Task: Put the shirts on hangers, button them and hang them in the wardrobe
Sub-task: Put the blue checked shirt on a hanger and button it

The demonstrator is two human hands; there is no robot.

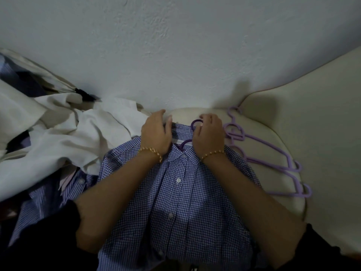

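Two hands meet at the collar of one blue checked shirt (181, 202), which lies front-up on a cream cushion (322, 153), collar toward the wall (175, 55). Left hand (155, 133): fingers (159, 114) curled over the collar's left edge, holding the cloth. Right hand (209, 133): fingers (207, 117) bent close together on the collar's right side, just beside the hook of a dark purple hanger (192, 125); whether they also touch the hook cannot be told. This one hanger sits inside the shirt, its hook and a short piece of shoulder bar showing at the neck opening. Three buttons (178, 180) show down the closed placket. Each wrist carries one gold bracelet (151, 151). To the right, close against the shirt's shoulder, lies a stack of pale purple hangers (234, 133): at least three, the exact count unclear where they overlap. To the left, a heap of clothes (68, 133), pale cloth above and a blue striped shirt (39, 202) below, crowds the checked shirt's left side. The wall closes the far edge just beyond the collar; bare cushion lies at the far right, past the hangers.
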